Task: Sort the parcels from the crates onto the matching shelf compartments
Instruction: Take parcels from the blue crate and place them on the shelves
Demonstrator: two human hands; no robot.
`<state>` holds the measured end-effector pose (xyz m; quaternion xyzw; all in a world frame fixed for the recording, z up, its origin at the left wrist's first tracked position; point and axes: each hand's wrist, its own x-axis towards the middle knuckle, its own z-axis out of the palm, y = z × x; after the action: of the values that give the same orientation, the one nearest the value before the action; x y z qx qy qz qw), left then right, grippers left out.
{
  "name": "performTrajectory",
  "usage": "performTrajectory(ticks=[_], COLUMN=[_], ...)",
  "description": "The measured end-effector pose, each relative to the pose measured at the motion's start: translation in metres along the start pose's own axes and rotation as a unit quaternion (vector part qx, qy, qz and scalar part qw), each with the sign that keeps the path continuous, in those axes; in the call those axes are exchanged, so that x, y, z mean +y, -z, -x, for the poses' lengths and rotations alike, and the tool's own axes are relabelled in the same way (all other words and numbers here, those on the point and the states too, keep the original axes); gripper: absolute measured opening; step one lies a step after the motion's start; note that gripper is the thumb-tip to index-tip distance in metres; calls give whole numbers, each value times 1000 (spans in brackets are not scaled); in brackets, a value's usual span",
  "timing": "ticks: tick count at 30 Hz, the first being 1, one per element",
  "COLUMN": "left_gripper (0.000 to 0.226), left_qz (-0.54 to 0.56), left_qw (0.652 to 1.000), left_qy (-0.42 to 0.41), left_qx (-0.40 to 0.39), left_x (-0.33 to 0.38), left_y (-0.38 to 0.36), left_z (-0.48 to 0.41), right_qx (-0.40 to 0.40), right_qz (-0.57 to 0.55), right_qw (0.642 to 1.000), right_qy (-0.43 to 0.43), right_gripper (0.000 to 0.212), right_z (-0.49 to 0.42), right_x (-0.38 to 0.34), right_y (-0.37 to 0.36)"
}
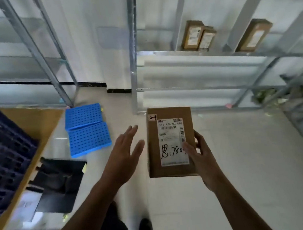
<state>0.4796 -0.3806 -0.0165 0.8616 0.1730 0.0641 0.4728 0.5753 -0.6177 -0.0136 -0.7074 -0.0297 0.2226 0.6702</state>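
Observation:
A brown cardboard parcel (155,150) with a white shipping label and a small tag reading "2-4" is held in front of me, label up. My right hand (199,152) grips its right edge, thumb on the label. My left hand (126,150) hovers just left of the parcel with fingers spread, not touching it. A metal shelf unit (133,62) stands ahead to the right. Three brown parcels (198,36) stand upright in its compartments. A dark blue crate (5,161) sits at the far left.
The crate rests on a tan board (40,122). Two folded blue perforated panels (87,130) lie on the pale floor ahead-left. A black object (60,186) lies near the board. A second metal rack (35,51) stands at the upper left.

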Motion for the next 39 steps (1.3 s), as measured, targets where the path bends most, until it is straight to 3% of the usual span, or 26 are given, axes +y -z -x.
performTrajectory(ticks=[8, 20, 27, 32, 39], left_gripper=[76, 71, 70, 68, 70], left_qz=[-190, -196, -183, -179, -198], left_qw=[971, 910, 892, 882, 853], left_qy=[-74, -252, -319, -333, -374], left_qx=[-126, -264, -263, -281, -307], left_x=[11, 137, 216, 264, 323], left_y=[-115, -264, -313, -364, -483], left_z=[-56, -250, -347, -385, -415], right_qx=[164, 346, 422, 447, 493], right_qz=[-34, -96, -95, -108, -129], right_qw=[984, 933, 901, 887, 859], right_qy=[-59, -40, 26, 46, 47], right_gripper=[79, 91, 103, 76, 73], right_z=[8, -77, -134, -150, -172], right_x=[48, -9, -65, -68, -44], right_y=[107, 234, 294, 342, 459])
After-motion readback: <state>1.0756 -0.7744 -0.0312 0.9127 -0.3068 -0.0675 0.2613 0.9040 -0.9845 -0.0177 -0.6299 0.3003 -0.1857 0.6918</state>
